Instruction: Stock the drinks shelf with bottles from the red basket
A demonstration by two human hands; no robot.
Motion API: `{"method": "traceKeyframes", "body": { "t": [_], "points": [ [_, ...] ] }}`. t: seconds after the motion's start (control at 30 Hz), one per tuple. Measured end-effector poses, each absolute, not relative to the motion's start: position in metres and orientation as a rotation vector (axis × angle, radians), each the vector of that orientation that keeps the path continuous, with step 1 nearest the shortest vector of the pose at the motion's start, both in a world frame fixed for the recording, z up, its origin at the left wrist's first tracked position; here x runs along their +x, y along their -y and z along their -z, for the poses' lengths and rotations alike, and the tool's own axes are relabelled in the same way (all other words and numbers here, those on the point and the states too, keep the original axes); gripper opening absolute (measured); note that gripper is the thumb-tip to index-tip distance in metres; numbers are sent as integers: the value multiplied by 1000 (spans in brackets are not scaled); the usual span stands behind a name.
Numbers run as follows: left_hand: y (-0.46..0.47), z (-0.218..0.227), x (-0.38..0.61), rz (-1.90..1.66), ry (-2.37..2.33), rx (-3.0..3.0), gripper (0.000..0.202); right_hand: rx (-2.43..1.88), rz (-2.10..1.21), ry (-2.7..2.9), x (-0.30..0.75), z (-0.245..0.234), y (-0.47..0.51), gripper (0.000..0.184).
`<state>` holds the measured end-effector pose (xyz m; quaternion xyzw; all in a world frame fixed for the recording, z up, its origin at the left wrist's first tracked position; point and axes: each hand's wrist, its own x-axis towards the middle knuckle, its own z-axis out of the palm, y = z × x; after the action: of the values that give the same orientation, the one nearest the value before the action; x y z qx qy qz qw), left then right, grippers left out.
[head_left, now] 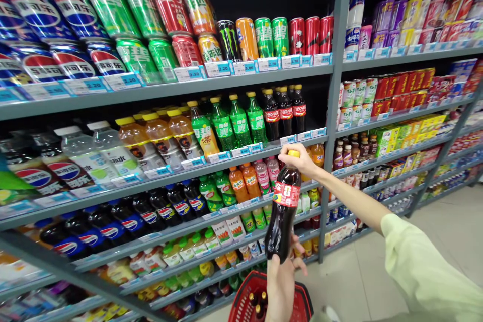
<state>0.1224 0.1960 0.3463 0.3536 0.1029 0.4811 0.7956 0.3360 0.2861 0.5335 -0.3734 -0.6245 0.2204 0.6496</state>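
Note:
A dark cola bottle (279,226) with a red label and yellow cap is held in front of the drink shelves, tilted slightly. My right hand (302,163) reaches in from the right and wraps round its neck just below the cap. Under it, my left hand (281,282) grips the base, with the thumb on the near side and some fingers showing behind. Below my left hand is a red basket (241,287) with several dark, gold-capped bottles (257,304) in it.
Shelves hold soda cans (181,50), green bottles (237,115) and similar cola bottles (285,108). Lower rows hold Pepsi bottles (124,216) and juices. A grey upright post (335,85) divides this bay from another on the right. Tiled floor (362,271) lies at lower right.

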Motion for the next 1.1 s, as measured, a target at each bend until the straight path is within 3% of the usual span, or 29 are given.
{"method": "traceKeyframes", "body": {
  "t": [0.2,0.27,0.43,0.6,0.73,0.97,1.1],
  "points": [
    [-193,-353,119,-1282,-521,1074,82,-861,-492,1374,329,-528,-288,40],
    [-194,-350,120,-1325,-642,1165,78,-861,-507,1362,327,-526,-289,40],
    [-212,-336,114,-1713,-691,1700,42,-871,-579,1299,323,-522,-295,39],
    [-229,-325,103,-1909,-657,2340,65,-824,-804,1160,312,-517,-295,43],
    [-226,-315,109,-1961,-755,2237,68,-822,-992,1025,305,-511,-293,46],
    [-237,-318,116,-1870,-679,2256,83,-850,-1023,917,322,-508,-292,45],
    [-242,-322,139,-1817,-557,2148,70,-871,-975,962,343,-506,-286,40]
  ]
}}
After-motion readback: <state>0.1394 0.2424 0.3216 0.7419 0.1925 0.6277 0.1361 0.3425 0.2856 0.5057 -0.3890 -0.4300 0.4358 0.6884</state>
